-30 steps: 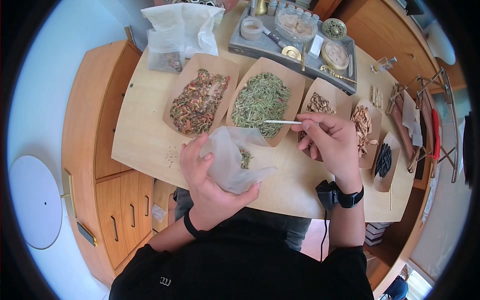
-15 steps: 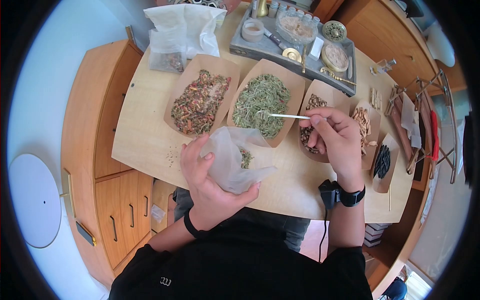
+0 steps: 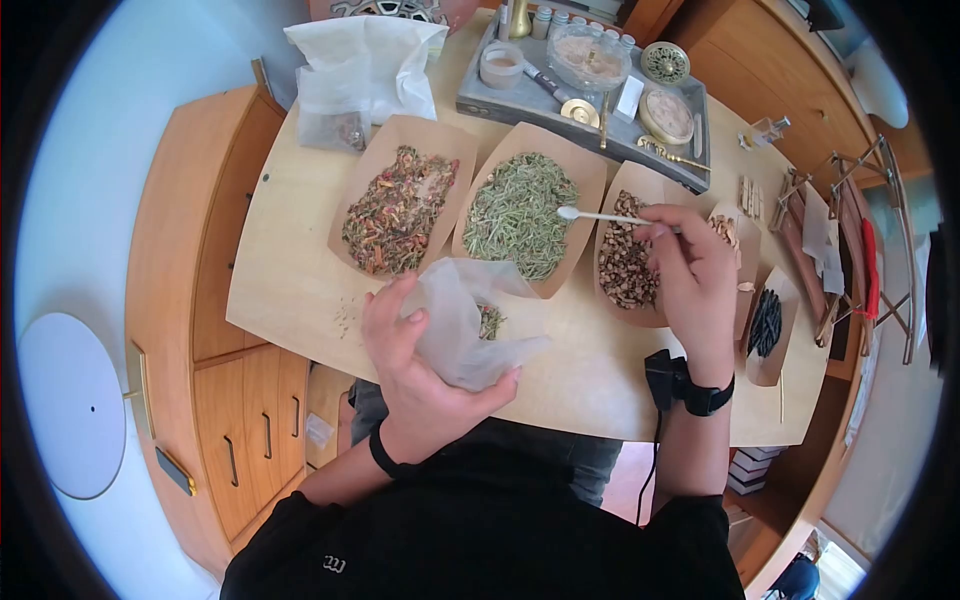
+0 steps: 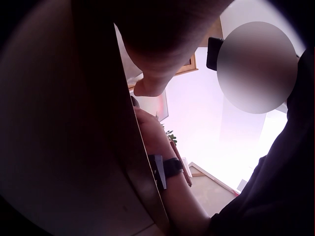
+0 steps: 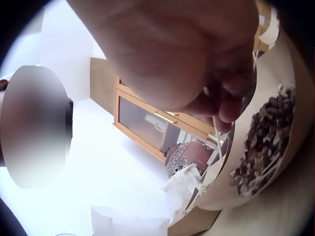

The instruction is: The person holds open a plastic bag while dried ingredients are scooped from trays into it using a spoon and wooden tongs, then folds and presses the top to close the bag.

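I have the left hand [image 3: 415,380] curved round a translucent bag [image 3: 445,325], thumb and fingers on opposite sides of it; a small heap of green and brownish bits [image 3: 490,322] lies in the bag. The right hand [image 3: 692,275] pinches a slim white spoon [image 3: 612,217] between thumb and fingertips, its tip reaching leftward over the edge of the tray of green needles. I cannot tell whether the spoon carries anything.

I count five card trays. Just ahead of the left hand is the tray of red, brown and green flakes [image 3: 440,137]; to that hand's right and forward, the tray of green needles [image 3: 588,178]. Beside and partly beneath the right hand is the tray of brown chunks [image 3: 660,185]. The tray of pale chips [image 3: 752,240] is half hidden past its knuckles, and the tray of black sticks [image 3: 786,300] lies to its right.

Well ahead of the hands, one grey tray [image 3: 500,98] bears one glass bowl [image 3: 590,65] and one round dish [image 3: 668,115], both with pale powder, plus small vials too crowded for me to count. Far ahead of the left hand are two bags: one white bag [image 3: 395,70] and one clear bag [image 3: 325,122] with dark contents.
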